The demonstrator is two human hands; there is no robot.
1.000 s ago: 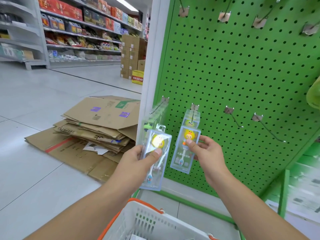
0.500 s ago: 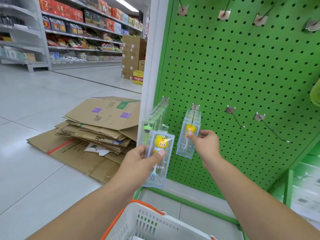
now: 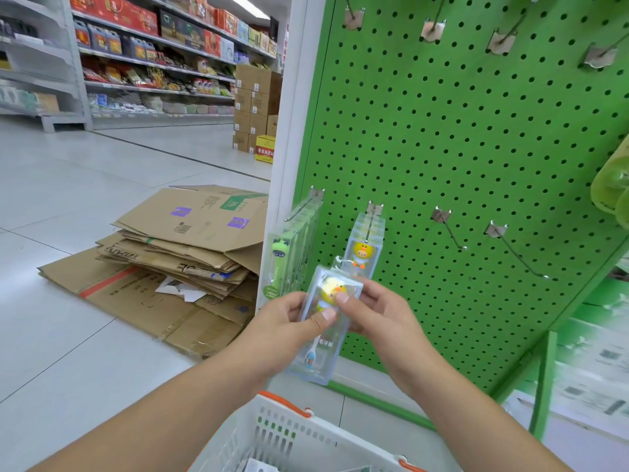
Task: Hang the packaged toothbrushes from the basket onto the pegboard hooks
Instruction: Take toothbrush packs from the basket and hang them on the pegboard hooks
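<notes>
Down at far left, flattened cardboard boxes (image 3: 177,253) carry print too small to read. Left hand (image 3: 289,321) pinches the clear toothbrush pack (image 3: 326,321), thumb over its front, held just before the green pegboard (image 3: 476,148). Right hand (image 3: 377,315) grips its other edge, thumb on the yellow duck. Looks light, stiff, slick plastic; best held by the side edges, leaving the top hang tab free. Chinese characters show low on it, not legible. Two bare hooks (image 3: 449,229) wait rightward; basket (image 3: 289,434) sits below.

Bright, even store lighting from a ceiling strip (image 3: 246,5) — soft shadows only. Wide-angle bending toward the edges; blurred at the lower right — sharp on the pegboard (image 3: 442,148).
</notes>
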